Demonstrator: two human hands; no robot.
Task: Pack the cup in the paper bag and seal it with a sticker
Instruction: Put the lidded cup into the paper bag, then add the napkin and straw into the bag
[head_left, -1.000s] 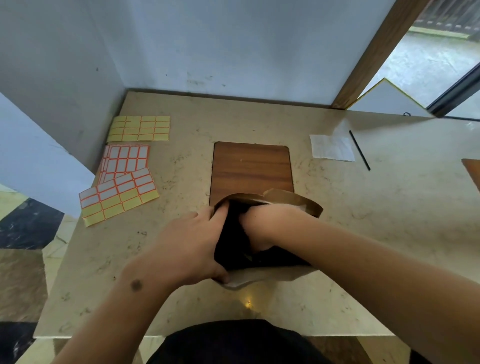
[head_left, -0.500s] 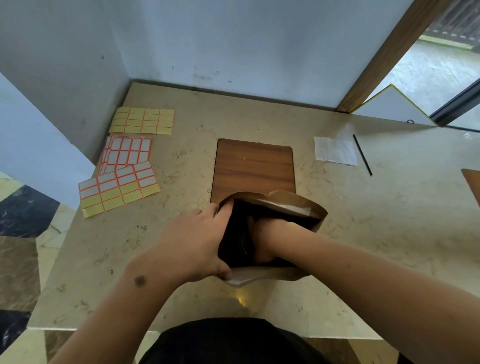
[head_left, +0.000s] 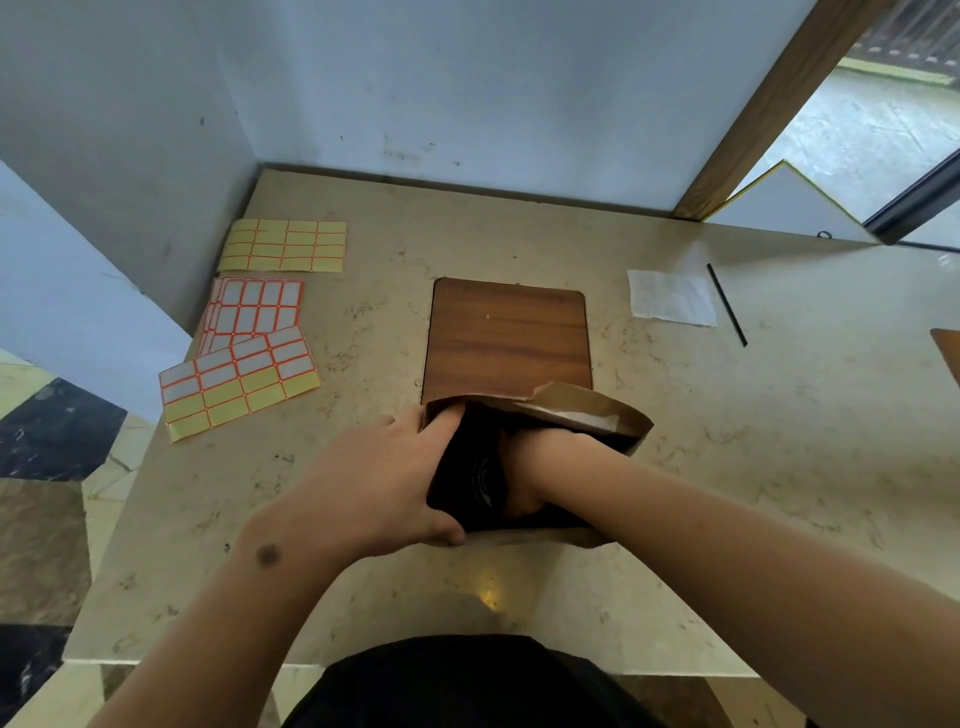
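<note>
A brown paper bag (head_left: 587, 410) stands open on the marble table, just in front of me. My left hand (head_left: 384, 483) grips its left rim, thumb at the near edge and a finger inside. My right hand (head_left: 524, 483) is pushed down into the bag past the wrist, around a dark cup (head_left: 480, 475) whose shape is mostly hidden in shadow. Sticker sheets lie at the left: a yellow sheet (head_left: 285, 245), a red-bordered white sheet (head_left: 257, 306) and a mixed white and yellow sheet (head_left: 239, 382).
A wooden board (head_left: 506, 332) lies flat right behind the bag. A white paper slip (head_left: 670, 297) and a thin black stick (head_left: 726, 304) lie at the right rear. Walls close the table at the back and left; its front edge (head_left: 208, 662) runs near my body.
My right hand has sunk deeper into the bag, from knuckles at the rim to wrist inside. The bag's mouth has spread wider. My left hand keeps hold of the rim.
</note>
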